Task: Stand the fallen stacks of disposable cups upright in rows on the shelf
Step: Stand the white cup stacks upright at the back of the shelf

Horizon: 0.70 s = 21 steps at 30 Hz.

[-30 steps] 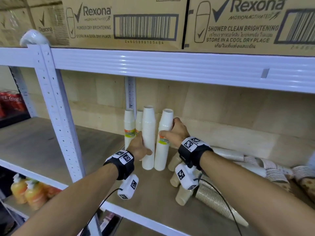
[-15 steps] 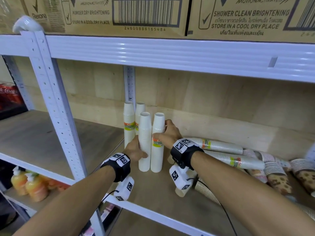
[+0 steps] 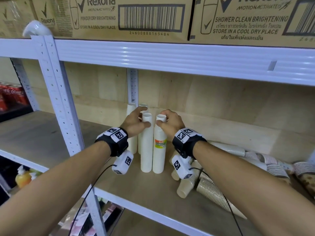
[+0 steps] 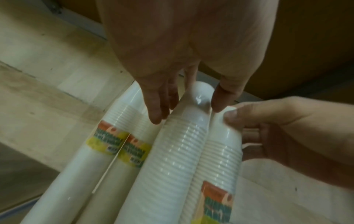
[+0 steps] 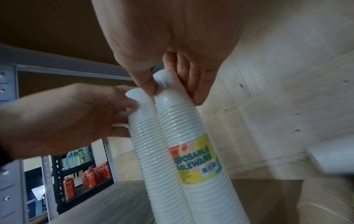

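Four white cup stacks stand upright on the wooden shelf (image 3: 150, 198), two behind and two in front. My left hand (image 3: 146, 116) curls round the top of the plain front stack (image 3: 146, 147), thumb on one side and fingers on the other (image 4: 189, 109). My right hand (image 3: 162, 118) pinches the top of the labelled front stack (image 3: 159, 155) between thumb and fingers (image 5: 174, 94). The two front stacks touch side by side. To the right lie fallen stacks: white ones (image 3: 228, 149), brown ribbed ones (image 3: 211, 191) and patterned ones (image 3: 276, 169).
The back stacks (image 3: 132, 128) stand against the wooden rear wall by a white upright post (image 3: 132, 86). A perforated front post (image 3: 56, 92) rises at the left. Cardboard boxes (image 3: 129, 16) sit on the shelf above. Red cans (image 3: 13, 96) stand far left.
The labelled stack went from leaning to upright against its neighbour. Both hands slid up from the stacks' middles to their tops.
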Tool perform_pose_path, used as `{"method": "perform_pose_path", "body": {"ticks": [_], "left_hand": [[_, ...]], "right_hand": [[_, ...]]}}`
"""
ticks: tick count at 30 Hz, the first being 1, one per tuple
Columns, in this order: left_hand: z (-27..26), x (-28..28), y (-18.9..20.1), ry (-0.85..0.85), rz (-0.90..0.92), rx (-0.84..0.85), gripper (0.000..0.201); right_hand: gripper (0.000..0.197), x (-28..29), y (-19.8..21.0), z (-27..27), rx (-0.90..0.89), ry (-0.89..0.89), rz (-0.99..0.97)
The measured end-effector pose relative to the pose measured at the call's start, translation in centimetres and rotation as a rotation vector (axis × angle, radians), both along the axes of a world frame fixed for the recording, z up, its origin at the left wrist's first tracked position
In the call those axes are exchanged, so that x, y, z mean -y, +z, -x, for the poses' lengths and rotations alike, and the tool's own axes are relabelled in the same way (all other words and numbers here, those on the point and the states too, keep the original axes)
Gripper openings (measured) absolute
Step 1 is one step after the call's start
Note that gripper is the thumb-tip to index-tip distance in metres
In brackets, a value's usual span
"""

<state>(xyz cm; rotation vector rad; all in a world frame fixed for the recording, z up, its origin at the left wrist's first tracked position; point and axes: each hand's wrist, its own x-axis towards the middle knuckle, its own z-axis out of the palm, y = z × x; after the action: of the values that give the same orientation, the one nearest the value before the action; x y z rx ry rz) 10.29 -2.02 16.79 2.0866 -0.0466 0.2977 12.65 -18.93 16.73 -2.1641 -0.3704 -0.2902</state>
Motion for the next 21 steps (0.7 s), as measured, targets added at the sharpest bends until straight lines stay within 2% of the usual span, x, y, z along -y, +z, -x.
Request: {"method": "perform_pose_path", "body": {"ticks": [3, 5, 9, 14, 21], "left_hand": [[-0.3, 0.3, 1.5, -0.037, -0.119, 0.005, 0.044], [-0.5, 0.4, 2.1, -0.054, -0.244, -0.007, 0.042], [-0.6, 0.3, 2.5, -0.058, -0.338, -0.005, 0.037], [-0.5, 0.5, 2.5, -0.030, -0.328, 0.000, 0.048], [-0.2, 0.7, 2.7, -0.072, -0.421, 0.036, 0.037]], "right_hand": [[0.026, 0.0, -0.3, 0.0, 0.008, -0.025, -0.001], [0.027, 0.0, -0.4, 0.0, 0.012, -0.045, 0.000], [0.030, -0.2, -0.5, 0.2, 0.005, -0.063, 0.016], [0.034, -0.1, -0.4, 0.1, 0.010, -0.074, 0.010], [0.035, -0.1, -0.5, 0.0, 0.010, -0.072, 0.013]]}}
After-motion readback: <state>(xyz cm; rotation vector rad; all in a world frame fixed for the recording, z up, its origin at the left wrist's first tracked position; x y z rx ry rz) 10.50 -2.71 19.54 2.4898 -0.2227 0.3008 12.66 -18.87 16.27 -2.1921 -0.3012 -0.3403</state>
